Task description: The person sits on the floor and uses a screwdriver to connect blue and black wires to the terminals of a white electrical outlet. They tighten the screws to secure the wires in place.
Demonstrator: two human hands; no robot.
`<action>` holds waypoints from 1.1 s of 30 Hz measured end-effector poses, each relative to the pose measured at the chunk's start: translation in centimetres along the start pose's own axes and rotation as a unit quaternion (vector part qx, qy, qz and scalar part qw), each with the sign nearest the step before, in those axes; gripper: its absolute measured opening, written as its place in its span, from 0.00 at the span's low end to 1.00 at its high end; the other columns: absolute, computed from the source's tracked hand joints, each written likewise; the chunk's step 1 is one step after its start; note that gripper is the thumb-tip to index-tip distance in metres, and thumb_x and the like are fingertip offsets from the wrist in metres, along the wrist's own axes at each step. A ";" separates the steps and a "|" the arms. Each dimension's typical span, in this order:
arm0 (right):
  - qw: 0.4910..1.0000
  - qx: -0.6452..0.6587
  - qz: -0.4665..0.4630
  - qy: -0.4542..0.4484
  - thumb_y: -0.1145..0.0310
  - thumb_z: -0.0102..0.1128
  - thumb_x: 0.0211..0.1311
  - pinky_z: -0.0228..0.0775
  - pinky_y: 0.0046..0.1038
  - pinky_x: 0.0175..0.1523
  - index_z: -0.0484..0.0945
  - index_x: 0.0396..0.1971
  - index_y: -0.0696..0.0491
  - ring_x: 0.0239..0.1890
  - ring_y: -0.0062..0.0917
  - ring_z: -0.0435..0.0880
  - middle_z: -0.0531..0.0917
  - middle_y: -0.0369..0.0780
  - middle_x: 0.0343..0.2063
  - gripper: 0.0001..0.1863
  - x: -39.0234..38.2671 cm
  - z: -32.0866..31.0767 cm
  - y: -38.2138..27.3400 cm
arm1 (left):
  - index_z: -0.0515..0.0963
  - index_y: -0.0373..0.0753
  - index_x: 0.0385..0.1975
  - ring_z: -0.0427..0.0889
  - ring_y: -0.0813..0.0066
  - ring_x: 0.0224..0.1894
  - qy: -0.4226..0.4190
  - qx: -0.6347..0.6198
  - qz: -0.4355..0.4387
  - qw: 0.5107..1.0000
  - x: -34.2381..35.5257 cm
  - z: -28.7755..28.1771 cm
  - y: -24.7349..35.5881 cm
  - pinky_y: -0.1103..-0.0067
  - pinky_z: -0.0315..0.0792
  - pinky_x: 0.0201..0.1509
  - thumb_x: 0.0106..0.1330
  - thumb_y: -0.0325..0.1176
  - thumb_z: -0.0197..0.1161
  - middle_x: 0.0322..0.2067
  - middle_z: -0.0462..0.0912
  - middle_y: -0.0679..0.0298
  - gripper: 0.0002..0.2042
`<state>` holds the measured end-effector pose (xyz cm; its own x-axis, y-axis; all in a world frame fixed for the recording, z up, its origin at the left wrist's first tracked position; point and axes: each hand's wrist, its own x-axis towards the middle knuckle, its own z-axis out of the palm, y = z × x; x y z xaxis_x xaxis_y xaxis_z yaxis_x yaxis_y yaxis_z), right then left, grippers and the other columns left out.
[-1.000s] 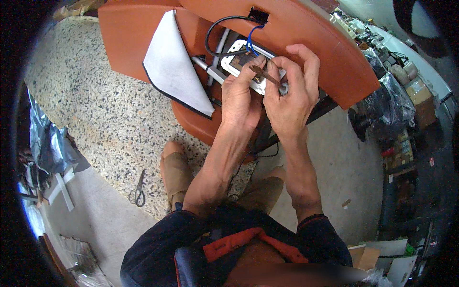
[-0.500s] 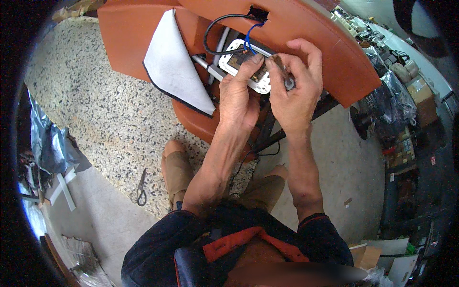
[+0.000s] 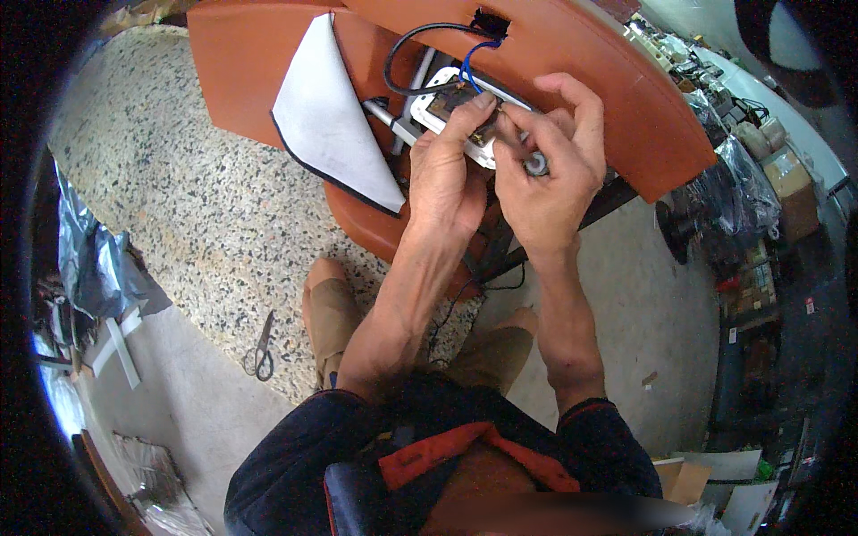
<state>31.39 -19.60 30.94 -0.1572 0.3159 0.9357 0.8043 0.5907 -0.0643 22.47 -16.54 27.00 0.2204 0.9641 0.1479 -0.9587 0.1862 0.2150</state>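
Note:
My left hand [image 3: 450, 174] grips a white electrical socket plate [image 3: 425, 110], its dark back with metal contacts turned up and the thumb pressed on it. Blue wires [image 3: 466, 64] run from a square cut-out [image 3: 491, 24] in the orange-brown upholstered panel [image 3: 572, 54] down to the plate. A thick black cable [image 3: 391, 62] loops from the same cut-out to the plate's upper left. Over the plate's right side, my right hand [image 3: 554, 170] is closed round a small screwdriver [image 3: 535, 163]; its round grey handle end shows, while its tip is hidden among the fingers.
A white fabric flap with black edging [image 3: 331, 116] hangs beside metal frame bars [image 3: 391, 121]. Scissors [image 3: 261, 348] lie on the speckled foam slab [image 3: 179, 161] at left. Silver plastic sheeting [image 3: 89, 250] is at far left; cluttered shelves [image 3: 760, 295] line the right.
My right hand has shifted slightly left with the screwdriver, its fingers turned a little closer to my left thumb. The left hand keeps its hold on the socket plate.

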 end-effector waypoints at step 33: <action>0.929 0.207 0.304 -0.028 0.76 0.71 0.58 0.69 0.20 0.35 0.84 0.34 0.57 0.30 0.14 0.76 0.81 0.34 0.34 0.05 0.2 -0.9 0.8 | 0.78 0.40 0.46 0.83 0.74 0.41 0.026 0.076 -0.008 0.997 0.1 0.5 -0.4 0.70 0.77 0.49 0.65 0.36 0.67 0.39 0.83 0.66 0.13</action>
<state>32.47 -19.74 31.41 0.2154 0.7169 0.6631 0.4663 0.5211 -0.7148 22.96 -16.67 27.44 0.2225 0.9705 0.0929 -0.9158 0.1753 0.3612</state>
